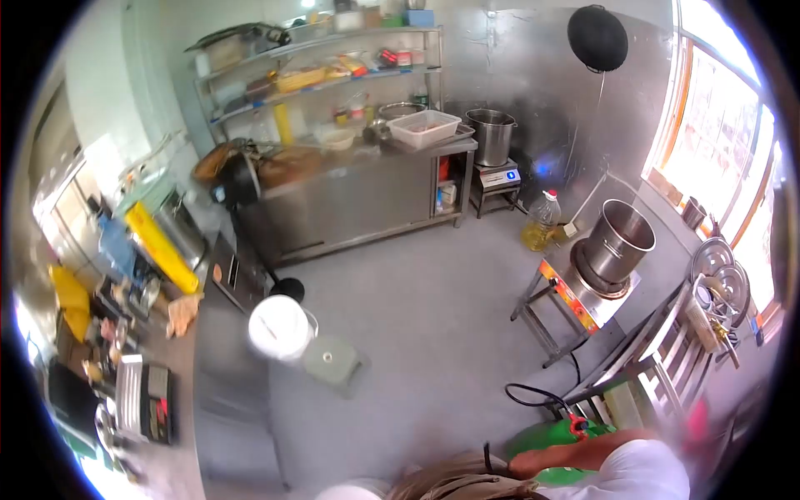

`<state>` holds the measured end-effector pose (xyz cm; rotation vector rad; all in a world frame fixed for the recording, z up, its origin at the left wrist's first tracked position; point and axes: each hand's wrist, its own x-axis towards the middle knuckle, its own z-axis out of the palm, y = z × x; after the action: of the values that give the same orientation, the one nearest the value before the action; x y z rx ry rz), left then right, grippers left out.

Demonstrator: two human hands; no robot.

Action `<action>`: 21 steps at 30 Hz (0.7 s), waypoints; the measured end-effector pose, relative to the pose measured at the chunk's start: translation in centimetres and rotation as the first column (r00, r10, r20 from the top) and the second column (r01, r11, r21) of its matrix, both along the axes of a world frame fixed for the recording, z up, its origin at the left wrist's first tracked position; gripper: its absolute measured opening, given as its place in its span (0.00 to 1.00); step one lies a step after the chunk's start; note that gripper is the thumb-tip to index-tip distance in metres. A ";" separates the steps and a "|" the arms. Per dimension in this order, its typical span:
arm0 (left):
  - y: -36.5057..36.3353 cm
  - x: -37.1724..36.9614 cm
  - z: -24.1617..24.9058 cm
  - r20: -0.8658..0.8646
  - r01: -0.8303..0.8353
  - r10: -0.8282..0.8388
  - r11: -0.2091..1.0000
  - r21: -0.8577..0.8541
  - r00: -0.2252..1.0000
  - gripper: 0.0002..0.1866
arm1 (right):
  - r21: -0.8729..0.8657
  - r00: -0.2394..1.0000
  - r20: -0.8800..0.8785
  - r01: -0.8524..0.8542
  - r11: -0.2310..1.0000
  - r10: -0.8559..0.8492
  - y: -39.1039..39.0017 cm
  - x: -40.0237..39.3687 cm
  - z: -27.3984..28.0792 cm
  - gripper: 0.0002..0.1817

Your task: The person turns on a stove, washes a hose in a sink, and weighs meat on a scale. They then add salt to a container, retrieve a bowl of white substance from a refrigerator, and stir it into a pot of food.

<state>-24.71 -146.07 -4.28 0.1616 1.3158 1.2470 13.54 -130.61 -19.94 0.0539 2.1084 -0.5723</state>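
Observation:
My right forearm comes out of a white sleeve (pixel 642 471) at the bottom right. My right hand (pixel 527 464) is at my waist, against the brown cloth (pixel 450 482) of my clothing; its fingers are hidden or too blurred to make out. Just beyond that arm stands a green gas cylinder (pixel 529 437) with a red regulator (pixel 577 426) and a black hose (pixel 533 387). My left hand is outside the view; only a bit of white cloth (pixel 350 492) shows on that side.
A large steel pot (pixel 618 242) sits on a gas stove (pixel 575 296) at right, near an oil jug (pixel 542 221) and a slatted rack (pixel 667 367). A white bucket (pixel 279 327) and green stool (pixel 332 363) stand left. Behind is a steel cabinet (pixel 358 204); a counter (pixel 179 417) runs left.

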 end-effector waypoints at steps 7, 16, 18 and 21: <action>18.9 -14.0 0.0 -0.036 0.079 -0.081 0.996 -0.045 0.996 0.16 | -0.247 0.742 -0.335 0.526 0.814 -0.581 10.6 -8.1 -15.4 0.33; 37.8 -28.9 2.4 -0.049 -0.096 0.089 0.980 -0.173 0.995 0.17 | 0.157 -0.246 0.578 0.969 -0.190 -0.778 42.8 -40.4 -1.0 0.29; 43.4 -33.8 3.1 -0.054 -0.076 0.068 0.982 -0.175 0.996 0.17 | -0.005 0.104 0.471 0.993 0.115 -0.876 45.8 -43.6 -8.7 0.28; 53.8 -41.6 1.5 -0.034 -0.005 -0.001 0.983 -0.185 0.999 0.17 | -0.091 -0.021 0.737 0.987 -0.130 -0.675 51.0 -46.6 -9.0 0.25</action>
<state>-66.36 -92.28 -2.79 0.0495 1.4543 1.1208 -33.06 -79.64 -28.99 1.2872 0.8550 -1.9109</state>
